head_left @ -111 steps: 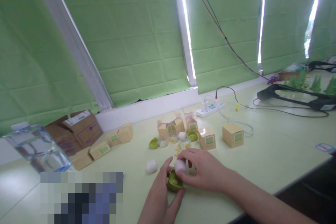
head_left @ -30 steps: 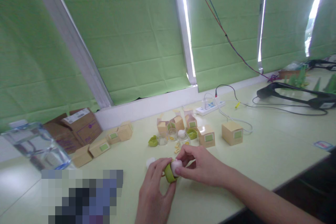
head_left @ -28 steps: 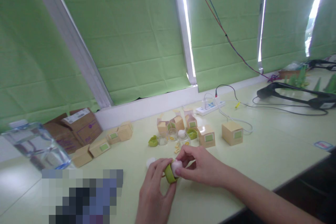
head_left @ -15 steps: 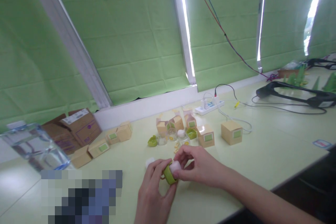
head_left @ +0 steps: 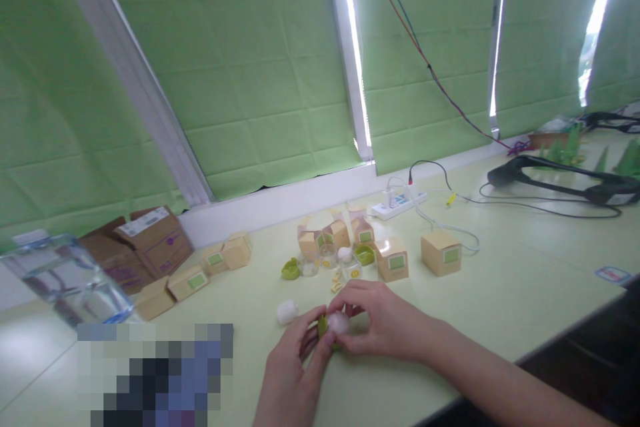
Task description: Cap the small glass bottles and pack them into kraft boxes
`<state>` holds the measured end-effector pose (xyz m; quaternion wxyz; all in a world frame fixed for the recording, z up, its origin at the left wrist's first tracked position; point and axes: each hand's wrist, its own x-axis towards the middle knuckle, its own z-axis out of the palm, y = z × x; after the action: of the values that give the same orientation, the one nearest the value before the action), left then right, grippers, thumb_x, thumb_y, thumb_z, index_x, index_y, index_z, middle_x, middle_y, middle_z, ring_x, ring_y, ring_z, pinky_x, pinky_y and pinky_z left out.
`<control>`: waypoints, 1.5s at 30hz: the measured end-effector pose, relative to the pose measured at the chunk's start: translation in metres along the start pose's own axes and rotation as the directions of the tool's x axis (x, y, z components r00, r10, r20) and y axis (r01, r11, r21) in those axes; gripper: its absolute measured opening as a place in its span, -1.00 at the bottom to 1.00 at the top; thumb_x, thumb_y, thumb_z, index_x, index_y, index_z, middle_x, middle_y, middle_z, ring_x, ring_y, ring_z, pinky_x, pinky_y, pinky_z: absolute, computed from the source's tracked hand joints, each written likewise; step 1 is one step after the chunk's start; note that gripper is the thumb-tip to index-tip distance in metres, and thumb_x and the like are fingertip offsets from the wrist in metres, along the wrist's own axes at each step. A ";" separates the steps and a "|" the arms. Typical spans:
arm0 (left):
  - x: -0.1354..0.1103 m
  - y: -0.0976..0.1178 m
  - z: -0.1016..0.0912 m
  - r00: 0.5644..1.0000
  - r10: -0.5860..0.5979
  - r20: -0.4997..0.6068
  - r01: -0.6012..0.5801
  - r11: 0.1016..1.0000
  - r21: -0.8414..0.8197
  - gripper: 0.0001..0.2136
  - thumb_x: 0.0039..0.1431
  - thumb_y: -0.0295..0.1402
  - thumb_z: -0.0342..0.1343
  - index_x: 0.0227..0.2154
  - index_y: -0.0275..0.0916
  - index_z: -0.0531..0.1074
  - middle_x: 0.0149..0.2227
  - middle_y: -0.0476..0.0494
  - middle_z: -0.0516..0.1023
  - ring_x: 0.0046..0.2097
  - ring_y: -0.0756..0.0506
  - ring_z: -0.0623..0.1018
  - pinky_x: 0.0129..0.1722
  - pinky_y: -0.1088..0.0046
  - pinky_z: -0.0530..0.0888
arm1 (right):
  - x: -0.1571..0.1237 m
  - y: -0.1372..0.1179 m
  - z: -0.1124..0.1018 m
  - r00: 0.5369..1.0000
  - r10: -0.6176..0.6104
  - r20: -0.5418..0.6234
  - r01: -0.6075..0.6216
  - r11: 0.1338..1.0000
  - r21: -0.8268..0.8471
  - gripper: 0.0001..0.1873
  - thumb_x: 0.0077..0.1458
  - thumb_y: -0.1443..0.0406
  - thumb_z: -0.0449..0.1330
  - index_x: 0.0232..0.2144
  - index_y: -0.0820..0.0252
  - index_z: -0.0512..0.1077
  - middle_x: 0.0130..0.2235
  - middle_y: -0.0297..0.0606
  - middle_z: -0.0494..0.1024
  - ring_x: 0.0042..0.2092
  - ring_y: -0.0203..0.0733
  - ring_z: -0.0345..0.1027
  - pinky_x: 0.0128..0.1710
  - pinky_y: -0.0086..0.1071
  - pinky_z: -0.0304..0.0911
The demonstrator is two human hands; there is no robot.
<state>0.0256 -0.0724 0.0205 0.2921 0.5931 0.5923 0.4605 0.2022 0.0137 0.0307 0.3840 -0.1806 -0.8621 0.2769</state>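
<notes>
My left hand (head_left: 299, 355) is closed on a small green cover (head_left: 323, 327), gripping it from the left side. My right hand (head_left: 373, 320) pinches a small rounded white piece (head_left: 340, 322) that sits against the cover's open side. Fingers hide much of both parts, so how deep the white piece sits cannot be told. Just beyond my left hand lies a similar white piece (head_left: 287, 312). Past my fingertips are small yellow pieces (head_left: 337, 282), a heart-like green piece (head_left: 291, 269), another green piece (head_left: 365, 254) and clear containers (head_left: 309, 267).
Small tan boxes (head_left: 441, 253) with green labels stand at the right and left. A brown carton (head_left: 155, 250) and a tilted-looking water bottle (head_left: 70, 280) occupy the left. At the back are a white power strip (head_left: 399, 205) and a black frame (head_left: 555, 180) with cables.
The green cover has turned between my hands and is more hidden by my fingers. My left hand has shifted, leaving the loose white piece behind it in fuller view.
</notes>
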 end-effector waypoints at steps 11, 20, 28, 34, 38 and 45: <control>0.001 0.012 -0.004 0.999 0.044 -0.025 -0.036 0.966 0.257 -0.70 0.24 -0.22 0.04 -0.03 -0.09 0.52 0.01 -0.08 0.61 0.02 -0.16 0.58 0.08 0.25 0.47 | 0.000 -0.002 -0.002 0.999 -0.016 0.043 0.019 0.996 -0.087 -0.77 -0.01 0.31 0.32 -0.23 0.19 0.52 -0.27 -0.25 0.54 -0.26 -0.22 0.41 -0.22 -0.38 0.33; 0.000 0.006 -0.002 0.976 0.193 -0.096 -0.139 0.903 0.406 -0.68 0.24 -0.24 0.02 -0.03 -0.16 0.52 -0.05 -0.16 0.63 -0.09 -0.16 0.64 -0.06 0.29 0.57 | -0.001 0.000 -0.002 0.996 -0.057 0.068 0.066 0.988 -0.140 -0.82 0.04 0.32 0.27 -0.24 0.19 0.48 -0.26 -0.24 0.52 -0.24 -0.21 0.40 -0.19 -0.38 0.32; 0.000 0.006 -0.003 0.965 0.249 -0.077 -0.186 0.864 0.468 -0.67 0.28 -0.24 -0.04 -0.01 -0.15 0.51 -0.03 -0.15 0.62 0.00 -0.16 0.60 0.02 0.26 0.53 | 0.000 -0.002 -0.002 0.994 -0.067 0.083 0.077 0.990 -0.121 -0.74 0.08 0.30 0.26 -0.13 0.16 0.47 -0.20 -0.22 0.53 -0.19 -0.19 0.41 -0.15 -0.34 0.32; -0.001 0.006 -0.001 0.949 0.296 -0.106 -0.212 0.854 0.476 -0.68 0.30 -0.27 -0.06 -0.02 -0.15 0.51 -0.03 -0.16 0.62 -0.02 -0.14 0.60 0.00 0.28 0.54 | -0.001 -0.007 -0.003 0.996 -0.068 0.058 0.077 0.985 -0.156 -0.69 0.11 0.25 0.25 -0.07 0.14 0.41 -0.16 -0.21 0.51 -0.12 -0.16 0.38 -0.10 -0.31 0.31; -0.002 0.005 0.001 0.936 0.331 -0.121 -0.236 0.843 0.483 -0.68 0.30 -0.27 -0.06 -0.02 -0.19 0.51 -0.05 -0.20 0.62 -0.05 -0.15 0.61 -0.03 0.28 0.55 | 0.000 -0.011 -0.002 0.997 -0.066 0.041 0.072 0.980 -0.184 -0.84 0.11 0.30 0.22 -0.22 0.17 0.42 -0.24 -0.23 0.48 -0.19 -0.18 0.37 -0.16 -0.34 0.30; -0.005 0.010 0.002 0.946 0.299 -0.125 -0.205 0.852 0.482 -0.71 0.30 -0.27 -0.06 -0.09 -0.19 0.53 -0.10 -0.20 0.63 -0.11 -0.15 0.61 -0.08 0.29 0.55 | 0.002 -0.016 0.004 0.998 -0.057 0.030 0.062 0.983 -0.175 -0.86 0.00 0.34 0.22 -0.30 0.16 0.45 -0.32 -0.28 0.42 -0.28 -0.21 0.33 -0.27 -0.38 0.27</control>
<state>0.0324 -0.0778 0.0272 0.0193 0.6701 0.6273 0.3963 0.1966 0.0012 0.0398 0.3639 -0.1846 -0.8929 0.1902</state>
